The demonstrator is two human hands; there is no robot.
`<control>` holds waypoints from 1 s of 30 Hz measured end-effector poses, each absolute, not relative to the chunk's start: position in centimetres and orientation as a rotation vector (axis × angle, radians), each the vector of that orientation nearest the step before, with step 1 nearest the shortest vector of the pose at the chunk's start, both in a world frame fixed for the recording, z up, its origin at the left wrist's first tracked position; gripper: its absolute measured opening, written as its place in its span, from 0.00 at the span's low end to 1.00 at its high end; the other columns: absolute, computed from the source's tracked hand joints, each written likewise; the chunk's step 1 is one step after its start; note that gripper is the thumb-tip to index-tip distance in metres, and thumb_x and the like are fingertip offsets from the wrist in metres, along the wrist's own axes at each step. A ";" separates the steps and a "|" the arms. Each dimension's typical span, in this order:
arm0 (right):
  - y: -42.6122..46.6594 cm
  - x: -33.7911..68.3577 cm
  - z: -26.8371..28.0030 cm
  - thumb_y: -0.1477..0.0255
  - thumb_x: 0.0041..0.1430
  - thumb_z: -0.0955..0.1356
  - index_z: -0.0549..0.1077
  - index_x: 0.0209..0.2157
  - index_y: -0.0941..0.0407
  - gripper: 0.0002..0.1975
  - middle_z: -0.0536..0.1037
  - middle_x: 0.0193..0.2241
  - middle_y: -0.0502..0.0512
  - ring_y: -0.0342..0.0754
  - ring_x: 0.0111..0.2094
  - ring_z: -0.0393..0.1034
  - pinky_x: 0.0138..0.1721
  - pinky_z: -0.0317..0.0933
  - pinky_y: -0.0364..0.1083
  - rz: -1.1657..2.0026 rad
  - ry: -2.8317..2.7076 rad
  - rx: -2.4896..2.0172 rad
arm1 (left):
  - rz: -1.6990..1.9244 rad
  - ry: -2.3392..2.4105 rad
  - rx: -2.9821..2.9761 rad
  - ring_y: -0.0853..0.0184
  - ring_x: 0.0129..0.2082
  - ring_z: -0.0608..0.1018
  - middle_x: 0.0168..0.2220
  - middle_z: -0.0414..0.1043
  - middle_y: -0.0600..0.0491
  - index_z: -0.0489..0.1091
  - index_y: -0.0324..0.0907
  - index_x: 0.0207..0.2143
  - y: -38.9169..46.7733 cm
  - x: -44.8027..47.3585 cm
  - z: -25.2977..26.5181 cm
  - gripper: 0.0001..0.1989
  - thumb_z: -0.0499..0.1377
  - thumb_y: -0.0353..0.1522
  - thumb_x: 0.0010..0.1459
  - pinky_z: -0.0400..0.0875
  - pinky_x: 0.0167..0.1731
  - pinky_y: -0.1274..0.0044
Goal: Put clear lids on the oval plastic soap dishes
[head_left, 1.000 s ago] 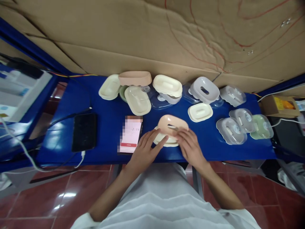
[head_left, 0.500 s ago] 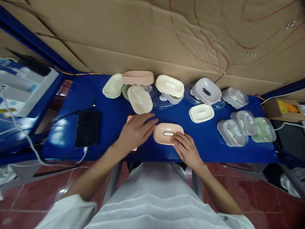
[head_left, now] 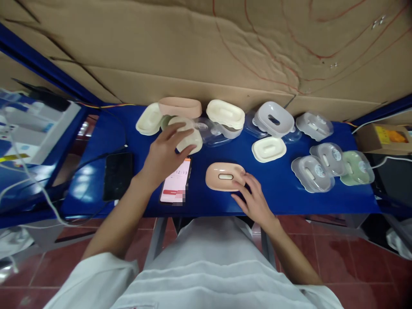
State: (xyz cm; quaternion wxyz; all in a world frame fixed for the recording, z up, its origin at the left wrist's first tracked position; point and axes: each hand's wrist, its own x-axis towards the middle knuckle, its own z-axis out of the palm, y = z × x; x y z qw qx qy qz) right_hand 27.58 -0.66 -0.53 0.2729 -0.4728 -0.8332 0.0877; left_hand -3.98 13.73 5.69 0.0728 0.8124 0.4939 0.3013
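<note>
My left hand [head_left: 165, 152] overlies the cream tray [head_left: 195, 142], its grip indeterminable; my right hand [head_left: 254, 199], fingers spread, touches the peach box [head_left: 225, 170] at the tray's four o'clock: careless nudging could slide it.

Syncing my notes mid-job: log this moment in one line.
left hand: at cream tray, grip unclear | right hand: fingertips at right end of slotted peach piece | phone: lit, on blue table
</note>
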 end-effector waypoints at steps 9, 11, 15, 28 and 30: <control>1.6 28.9 0.4 0.63 0.70 0.74 0.38 0.80 0.39 0.51 0.38 0.81 0.55 0.63 0.80 0.42 0.75 0.56 0.67 0.363 -2.249 -1.236 | 0.612 0.809 2.378 0.52 0.75 0.66 0.70 0.64 0.41 0.66 0.47 0.65 6.9 -1.7 3.2 0.21 0.59 0.29 0.73 0.72 0.69 0.58; 1.6 28.7 0.3 0.65 0.71 0.73 0.40 0.80 0.38 0.49 0.44 0.81 0.54 0.62 0.80 0.44 0.75 0.57 0.66 0.409 -2.323 -1.221 | 0.582 0.852 2.371 0.49 0.75 0.66 0.71 0.62 0.38 0.65 0.45 0.65 6.7 -1.6 2.6 0.21 0.61 0.31 0.72 0.73 0.68 0.57; 0.7 28.1 -0.3 0.71 0.71 0.72 0.45 0.79 0.39 0.46 0.46 0.80 0.54 0.62 0.80 0.43 0.75 0.59 0.65 0.341 -2.359 -1.235 | 0.569 0.937 2.477 0.45 0.72 0.70 0.73 0.59 0.35 0.67 0.44 0.61 6.1 -1.4 1.8 0.21 0.65 0.38 0.70 0.79 0.63 0.56; -0.7 29.7 0.2 0.68 0.70 0.73 0.61 0.75 0.44 0.36 0.55 0.78 0.62 0.60 0.77 0.53 0.70 0.66 0.62 0.428 -2.393 -1.268 | 0.735 0.995 2.263 0.50 0.74 0.67 0.75 0.57 0.39 0.65 0.48 0.64 2.6 0.9 0.3 0.22 0.64 0.33 0.71 0.73 0.68 0.55; -1.0 31.6 0.9 0.67 0.71 0.72 0.62 0.75 0.43 0.35 0.56 0.77 0.62 0.60 0.76 0.55 0.70 0.66 0.63 0.349 -2.333 -1.295 | 0.763 1.047 2.177 0.49 0.77 0.61 0.79 0.47 0.38 0.58 0.50 0.71 1.9 1.9 0.4 0.30 0.63 0.33 0.71 0.71 0.70 0.54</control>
